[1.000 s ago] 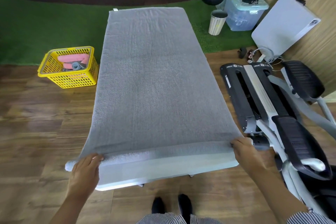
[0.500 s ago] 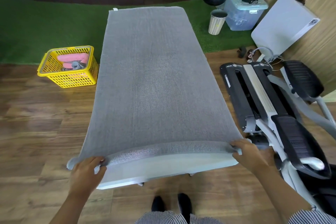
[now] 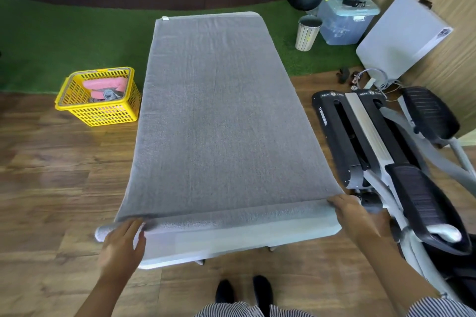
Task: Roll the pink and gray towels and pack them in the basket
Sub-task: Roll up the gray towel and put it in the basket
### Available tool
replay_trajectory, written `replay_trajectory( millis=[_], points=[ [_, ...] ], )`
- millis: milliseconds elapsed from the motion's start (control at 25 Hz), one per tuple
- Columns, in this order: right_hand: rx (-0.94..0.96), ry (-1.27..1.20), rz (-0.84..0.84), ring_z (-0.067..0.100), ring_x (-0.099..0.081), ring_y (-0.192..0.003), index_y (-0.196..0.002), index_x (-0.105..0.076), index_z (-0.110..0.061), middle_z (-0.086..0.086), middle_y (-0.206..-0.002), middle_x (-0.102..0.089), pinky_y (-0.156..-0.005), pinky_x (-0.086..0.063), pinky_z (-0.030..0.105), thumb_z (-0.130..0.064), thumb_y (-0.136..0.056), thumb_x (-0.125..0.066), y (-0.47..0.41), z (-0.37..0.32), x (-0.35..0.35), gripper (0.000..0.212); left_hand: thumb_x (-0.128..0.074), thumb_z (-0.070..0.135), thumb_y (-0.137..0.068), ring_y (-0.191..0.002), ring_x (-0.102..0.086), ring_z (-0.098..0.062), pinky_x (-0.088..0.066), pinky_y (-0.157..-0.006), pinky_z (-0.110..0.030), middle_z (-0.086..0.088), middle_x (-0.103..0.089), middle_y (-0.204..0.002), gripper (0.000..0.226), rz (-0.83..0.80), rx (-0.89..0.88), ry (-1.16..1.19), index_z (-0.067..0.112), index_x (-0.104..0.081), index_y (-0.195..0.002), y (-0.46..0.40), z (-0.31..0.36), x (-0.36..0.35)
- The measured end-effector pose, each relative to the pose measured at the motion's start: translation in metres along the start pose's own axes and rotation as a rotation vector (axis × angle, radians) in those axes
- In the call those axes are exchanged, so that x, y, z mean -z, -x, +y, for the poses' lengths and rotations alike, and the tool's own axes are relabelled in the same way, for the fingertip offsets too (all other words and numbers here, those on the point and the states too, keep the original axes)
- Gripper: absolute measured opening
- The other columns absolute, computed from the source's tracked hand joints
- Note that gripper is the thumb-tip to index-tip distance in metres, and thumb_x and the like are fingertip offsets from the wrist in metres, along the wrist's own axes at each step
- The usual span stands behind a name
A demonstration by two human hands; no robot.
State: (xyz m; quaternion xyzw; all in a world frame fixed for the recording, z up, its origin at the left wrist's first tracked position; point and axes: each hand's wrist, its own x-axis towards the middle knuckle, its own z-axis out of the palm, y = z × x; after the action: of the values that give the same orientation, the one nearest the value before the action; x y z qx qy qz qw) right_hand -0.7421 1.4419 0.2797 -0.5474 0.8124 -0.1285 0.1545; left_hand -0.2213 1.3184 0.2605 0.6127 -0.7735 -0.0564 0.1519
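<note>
A large gray towel (image 3: 221,116) lies spread flat over a white table (image 3: 231,242), its near edge turned over into a thin roll. My left hand (image 3: 122,242) presses on the left end of that roll with straight fingers. My right hand (image 3: 351,216) rests on the right end, fingers laid flat over the fold. On the floor to the left stands a yellow basket (image 3: 103,116), which holds a rolled pink towel (image 3: 105,83) and a small rolled gray towel (image 3: 112,94).
A black and grey exercise machine (image 3: 381,157) stands close along the table's right side. A slatted bin (image 3: 307,33), a clear storage box (image 3: 345,20) and a white folded table (image 3: 401,38) sit at the back right. Wooden floor lies around me, green turf beyond.
The near edge of the gray towel, lifted a moment ago, has been turned forward and laid down as a thin roll. Both hands moved slightly away from me with it.
</note>
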Motion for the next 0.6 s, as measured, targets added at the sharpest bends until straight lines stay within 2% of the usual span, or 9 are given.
replay_trajectory(
  millis=[80, 200, 320, 400, 480, 520, 600],
  points=[
    [-0.039, -0.041, 0.029, 0.032, -0.057, -0.099, -0.102, -0.068, -0.003, 0.011, -0.102, -0.065, -0.090, -0.044, 0.036, 0.009, -0.076, -0.063, 0.005, -0.002, -0.003, 0.029, -0.062, 0.011, -0.082, -0.080, -0.068, -0.038, -0.054, -0.065, -0.047, -0.014, -0.071, -0.095, 0.021, -0.021, 0.090, 0.055, 0.004, -0.071, -0.100, 0.001, -0.003, -0.004],
    [-0.076, -0.102, -0.040, 0.026, -0.051, -0.112, -0.113, -0.063, -0.003, 0.008, -0.114, -0.060, -0.099, -0.035, 0.029, 0.003, -0.076, -0.065, 0.007, -0.003, 0.001, 0.038, -0.064, 0.015, -0.072, -0.083, -0.066, -0.035, -0.056, -0.065, -0.046, -0.013, -0.069, -0.097, 0.032, -0.095, 0.048, 0.062, 0.008, -0.071, -0.103, -0.002, -0.013, -0.012],
    [-0.055, -0.132, -0.076, 0.023, -0.055, -0.103, -0.110, -0.064, -0.002, 0.008, -0.107, -0.063, -0.092, -0.036, 0.023, 0.008, -0.077, -0.060, 0.006, -0.006, 0.008, 0.034, -0.076, -0.005, -0.063, -0.078, -0.066, -0.038, -0.054, -0.065, -0.046, -0.014, -0.069, -0.089, 0.034, -0.145, 0.013, 0.112, 0.004, -0.070, -0.095, -0.007, -0.009, -0.011],
    [-0.043, -0.135, -0.081, 0.019, -0.055, -0.092, -0.101, -0.067, -0.002, 0.006, -0.096, -0.065, -0.087, -0.037, 0.023, 0.007, -0.079, -0.058, 0.006, -0.008, 0.009, 0.026, -0.076, -0.003, -0.067, -0.073, -0.066, -0.033, -0.053, -0.062, -0.041, -0.008, -0.070, -0.082, 0.024, -0.128, 0.028, 0.126, 0.007, -0.072, -0.089, -0.008, -0.005, -0.008],
    [-0.046, -0.097, -0.116, 0.024, -0.057, -0.088, -0.090, -0.068, -0.002, 0.005, -0.086, -0.066, -0.083, -0.039, 0.027, 0.003, -0.079, -0.058, 0.006, -0.005, 0.005, 0.016, -0.078, -0.005, -0.069, -0.073, -0.068, -0.027, -0.051, -0.064, -0.033, -0.002, -0.071, -0.078, 0.021, -0.128, 0.067, 0.171, 0.008, -0.073, -0.084, -0.007, -0.005, -0.003],
    [-0.065, -0.074, -0.139, 0.028, -0.057, -0.088, -0.086, -0.068, -0.002, 0.007, -0.084, -0.067, -0.081, -0.041, 0.029, 0.000, -0.080, -0.057, 0.005, -0.002, 0.003, 0.013, -0.077, -0.005, -0.070, -0.075, -0.069, -0.025, -0.050, -0.066, -0.030, 0.000, -0.072, -0.078, 0.020, -0.136, 0.094, 0.209, 0.009, -0.074, -0.084, -0.007, -0.006, -0.002],
    [-0.105, -0.026, -0.160, 0.031, -0.057, -0.091, -0.089, -0.068, -0.003, 0.009, -0.088, -0.067, -0.081, -0.045, 0.035, -0.005, -0.079, -0.058, 0.002, 0.002, 0.003, 0.015, -0.069, 0.007, -0.080, -0.081, -0.068, -0.023, -0.047, -0.071, -0.028, 0.002, -0.071, -0.084, 0.010, -0.133, 0.077, 0.220, 0.012, -0.075, -0.086, -0.007, -0.010, 0.002]
  ],
)
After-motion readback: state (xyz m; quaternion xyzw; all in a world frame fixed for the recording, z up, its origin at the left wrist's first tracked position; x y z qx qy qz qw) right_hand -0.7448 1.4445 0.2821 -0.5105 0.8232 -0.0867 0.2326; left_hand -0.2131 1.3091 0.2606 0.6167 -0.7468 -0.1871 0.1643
